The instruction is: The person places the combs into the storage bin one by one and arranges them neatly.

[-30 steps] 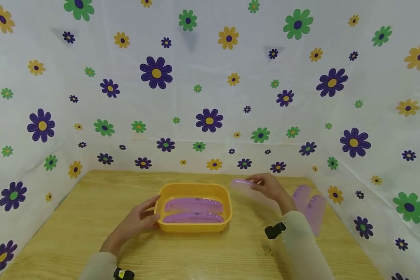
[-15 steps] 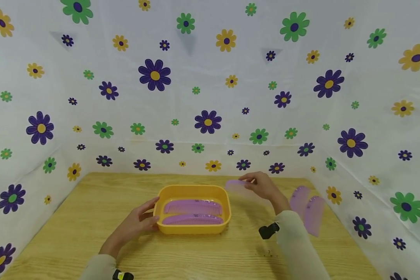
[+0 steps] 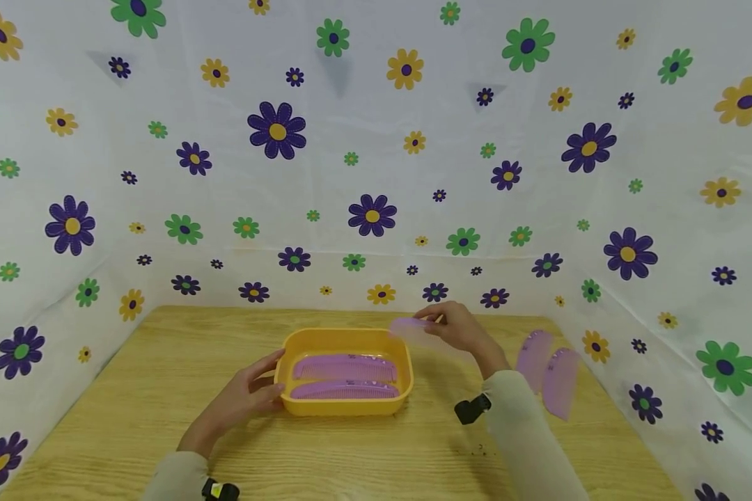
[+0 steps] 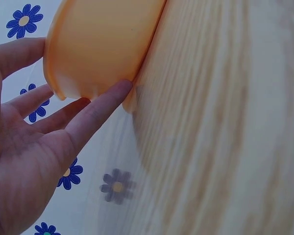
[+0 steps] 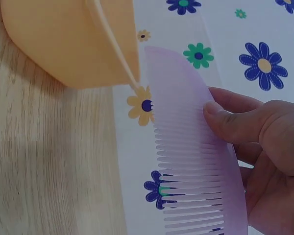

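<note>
A yellow plastic tub (image 3: 345, 409) stands on the table with two purple combs lying side by side in it, a rear comb (image 3: 346, 365) and a front comb (image 3: 346, 390). At the tub's left end my left hand (image 3: 248, 393) rests its fairly straight fingers and thumb against the rim and outer wall; the left wrist view shows this contact. My right hand (image 3: 457, 328) pinches a translucent purple comb (image 5: 191, 127) by its spine between thumb and fingers. This comb is raised at the tub's back right corner, its teeth facing down in the head view.
Two more purple combs, a left one (image 3: 533, 358) and a right one (image 3: 560, 383), lie at the right of the wooden table (image 3: 351, 459). Small dark specks (image 3: 479, 451) dot the wood. A white flower-print cloth (image 3: 376, 174) encloses the back and sides.
My right hand has carried the comb leftward, from beside the tub to its back right rim. The left hand has kept its place on the tub.
</note>
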Available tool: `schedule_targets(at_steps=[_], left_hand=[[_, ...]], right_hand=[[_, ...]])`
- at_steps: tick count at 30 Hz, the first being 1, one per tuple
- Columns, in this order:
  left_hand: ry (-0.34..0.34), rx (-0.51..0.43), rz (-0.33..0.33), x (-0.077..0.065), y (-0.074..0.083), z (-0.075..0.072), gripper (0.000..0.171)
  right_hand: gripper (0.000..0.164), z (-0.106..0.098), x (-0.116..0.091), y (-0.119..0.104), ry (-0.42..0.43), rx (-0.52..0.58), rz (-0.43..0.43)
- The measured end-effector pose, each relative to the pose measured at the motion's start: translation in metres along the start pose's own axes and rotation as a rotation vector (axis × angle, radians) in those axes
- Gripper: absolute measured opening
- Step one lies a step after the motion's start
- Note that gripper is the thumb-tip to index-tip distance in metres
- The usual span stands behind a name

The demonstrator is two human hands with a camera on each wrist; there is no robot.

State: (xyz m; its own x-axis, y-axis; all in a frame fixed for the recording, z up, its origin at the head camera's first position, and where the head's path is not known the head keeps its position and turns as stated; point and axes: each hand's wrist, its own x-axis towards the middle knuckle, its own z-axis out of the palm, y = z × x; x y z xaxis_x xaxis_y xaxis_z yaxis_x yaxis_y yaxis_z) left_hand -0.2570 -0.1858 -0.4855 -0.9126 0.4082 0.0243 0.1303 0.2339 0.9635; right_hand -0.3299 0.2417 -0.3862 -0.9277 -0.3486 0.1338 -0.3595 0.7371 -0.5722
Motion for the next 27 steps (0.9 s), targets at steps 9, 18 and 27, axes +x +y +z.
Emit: schedule_targets(at_steps=[9, 18, 27], left_hand=[[-0.007, -0.013, 0.000, 0.000, 0.001, 0.000, 0.070], [-0.002, -0.003, 0.009, 0.000, 0.000, 0.000, 0.070], [0.000, 0.007, 0.015, 0.001, -0.001, -0.001, 0.071]], right_hand=[[0.025, 0.009, 0.004, -0.020, -0.068, 0.014, -0.101], [0.026, 0.017, 0.011, -0.036, -0.103, 0.011, -0.137], [0.026, 0.024, 0.013, -0.050, -0.141, 0.042, -0.176]])
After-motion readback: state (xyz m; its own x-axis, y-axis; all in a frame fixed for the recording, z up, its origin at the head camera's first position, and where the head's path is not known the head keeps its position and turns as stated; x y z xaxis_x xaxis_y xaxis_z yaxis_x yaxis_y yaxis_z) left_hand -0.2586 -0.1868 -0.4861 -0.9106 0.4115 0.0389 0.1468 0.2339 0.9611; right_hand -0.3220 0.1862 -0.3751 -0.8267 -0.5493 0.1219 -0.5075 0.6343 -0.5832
